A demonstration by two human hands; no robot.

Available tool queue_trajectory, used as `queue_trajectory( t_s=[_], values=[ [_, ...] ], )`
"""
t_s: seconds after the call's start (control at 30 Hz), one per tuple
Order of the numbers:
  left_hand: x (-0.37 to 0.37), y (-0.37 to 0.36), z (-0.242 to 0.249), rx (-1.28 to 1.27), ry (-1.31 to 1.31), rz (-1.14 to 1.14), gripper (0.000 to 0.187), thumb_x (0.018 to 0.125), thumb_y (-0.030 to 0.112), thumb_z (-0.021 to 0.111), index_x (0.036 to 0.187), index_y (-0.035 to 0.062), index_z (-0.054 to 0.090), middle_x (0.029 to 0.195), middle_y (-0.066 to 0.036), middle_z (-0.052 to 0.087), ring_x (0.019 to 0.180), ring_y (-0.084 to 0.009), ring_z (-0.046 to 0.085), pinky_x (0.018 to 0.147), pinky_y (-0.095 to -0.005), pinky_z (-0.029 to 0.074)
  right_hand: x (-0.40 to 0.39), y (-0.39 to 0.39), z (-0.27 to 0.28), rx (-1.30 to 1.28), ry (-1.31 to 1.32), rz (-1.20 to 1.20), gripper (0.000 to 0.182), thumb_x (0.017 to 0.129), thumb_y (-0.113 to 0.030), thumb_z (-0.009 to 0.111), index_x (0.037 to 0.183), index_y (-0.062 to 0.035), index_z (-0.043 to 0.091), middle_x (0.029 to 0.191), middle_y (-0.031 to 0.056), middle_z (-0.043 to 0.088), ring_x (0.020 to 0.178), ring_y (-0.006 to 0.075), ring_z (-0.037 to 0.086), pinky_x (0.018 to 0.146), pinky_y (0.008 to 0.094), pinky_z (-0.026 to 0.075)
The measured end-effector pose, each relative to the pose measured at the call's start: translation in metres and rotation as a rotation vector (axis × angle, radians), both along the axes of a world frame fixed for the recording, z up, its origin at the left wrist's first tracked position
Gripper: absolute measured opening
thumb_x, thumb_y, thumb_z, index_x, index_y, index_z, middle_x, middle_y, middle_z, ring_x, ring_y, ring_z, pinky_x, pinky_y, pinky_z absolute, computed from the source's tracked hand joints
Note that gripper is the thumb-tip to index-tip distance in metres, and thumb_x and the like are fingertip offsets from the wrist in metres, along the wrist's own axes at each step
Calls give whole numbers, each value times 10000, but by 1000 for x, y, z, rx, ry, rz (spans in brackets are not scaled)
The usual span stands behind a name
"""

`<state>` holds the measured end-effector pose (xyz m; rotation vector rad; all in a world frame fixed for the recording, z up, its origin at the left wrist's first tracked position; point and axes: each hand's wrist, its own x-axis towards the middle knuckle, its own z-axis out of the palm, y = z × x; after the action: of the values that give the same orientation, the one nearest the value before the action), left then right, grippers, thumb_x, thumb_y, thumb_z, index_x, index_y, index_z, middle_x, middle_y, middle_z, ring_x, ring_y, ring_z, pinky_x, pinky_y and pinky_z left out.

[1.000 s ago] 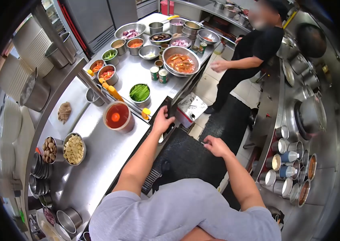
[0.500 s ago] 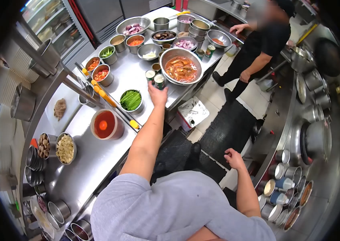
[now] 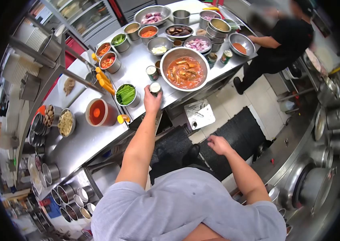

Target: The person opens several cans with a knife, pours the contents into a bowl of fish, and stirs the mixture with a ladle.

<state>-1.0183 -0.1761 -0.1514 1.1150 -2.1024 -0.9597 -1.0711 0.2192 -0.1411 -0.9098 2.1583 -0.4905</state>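
My left hand [image 3: 152, 100] is wrapped round a small can [image 3: 155, 87] with a pale top, at the front edge of the steel table. A second can [image 3: 152, 72] with a green label stands just behind it. To the right of these is a large steel bowl [image 3: 164, 76] of red sauce with brownish pieces [image 3: 184, 72]. A steel container of cut green stalks [image 3: 126, 94] stands left of my left hand. My right hand [image 3: 219, 145] hangs over the floor mats, holding nothing, its fingers loosely bent.
Bowls of cut vegetables [image 3: 197, 43] crowd the back of the table. Two more cans [image 3: 225, 56] stand right of the big bowl. A tub of red liquid [image 3: 101, 113] is at left. A co-worker in black [image 3: 286, 40] stands at right. A white lid-like box [image 3: 199, 114] sits below.
My left hand has drawn its can toward me, away from the second can. My right hand has risen forward. The view has shifted, and the co-worker's arm now reaches to a bowl.
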Motion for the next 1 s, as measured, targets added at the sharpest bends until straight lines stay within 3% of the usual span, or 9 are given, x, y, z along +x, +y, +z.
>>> queue_trajectory(
  t_s=[0.3,0.47,0.53,0.67,0.73,0.77,0.83,0.9,1.0],
  values=[
    [35,-2,10,144,93,-123,712,741,185,812,1339,74,443,1171,-205,650,1129,-345,628,961,-409,488,-22,-235,99,-598,295,248,427,857,-129,662,1250,3,556,1038,225,645,991,415,614,880,476,490],
    [32,-12,-10,-141,172,-118,661,707,144,826,1287,84,515,1156,-188,621,1100,-351,602,985,-418,467,-28,-318,117,-300,452,320,457,844,-108,638,1273,9,531,1085,262,627,1054,432,610,932,475,489],
    [37,-17,-1,-53,168,-111,614,692,151,821,1236,72,550,1146,-181,605,1098,-359,586,991,-416,458,-24,-328,108,-218,460,335,530,823,-87,626,1328,7,494,1115,279,614,1097,421,600,954,471,483],
    [51,-19,7,418,249,-245,595,758,175,798,1252,72,483,1168,-162,601,1049,-307,635,920,-436,511,-12,-303,80,-346,290,-1,681,799,-40,599,1447,-8,394,1196,287,579,1174,413,561,1008,445,460],
    [65,-8,26,1125,669,-294,564,818,117,748,1298,114,453,1235,-148,572,1063,-294,633,938,-491,514,-9,-276,44,-492,151,-253,675,815,33,575,1459,4,372,1203,223,590,1122,339,611,940,404,522],
    [74,-8,29,1256,760,-397,542,870,70,693,1336,147,428,1297,-137,538,1126,-283,603,976,-517,498,-1,-271,51,-486,157,-262,675,815,33,575,1459,4,372,1203,223,590,1122,339,611,940,404,522],
    [82,-13,20,1420,804,-518,541,877,79,693,1343,149,430,1303,-124,535,1154,-270,584,982,-494,496,14,-261,79,-635,-588,-399,655,835,84,566,1457,-5,384,1195,161,583,1016,230,652,831,339,571],
    [88,-23,19,1598,790,-676,550,886,111,707,1362,158,435,1317,-78,525,1207,-238,543,982,-435,496,16,-262,86,-668,-521,-357,636,846,85,571,1450,-10,399,1193,140,579,965,200,659,793,314,578],
    [89,-36,26,1493,663,-754,582,865,107,732,1368,156,445,1277,-67,551,1154,-211,573,936,-358,512,15,-267,100,-693,-403,-313,616,832,51,626,1420,-21,457,1185,121,576,865,183,677,767,310,576]
  ],
)
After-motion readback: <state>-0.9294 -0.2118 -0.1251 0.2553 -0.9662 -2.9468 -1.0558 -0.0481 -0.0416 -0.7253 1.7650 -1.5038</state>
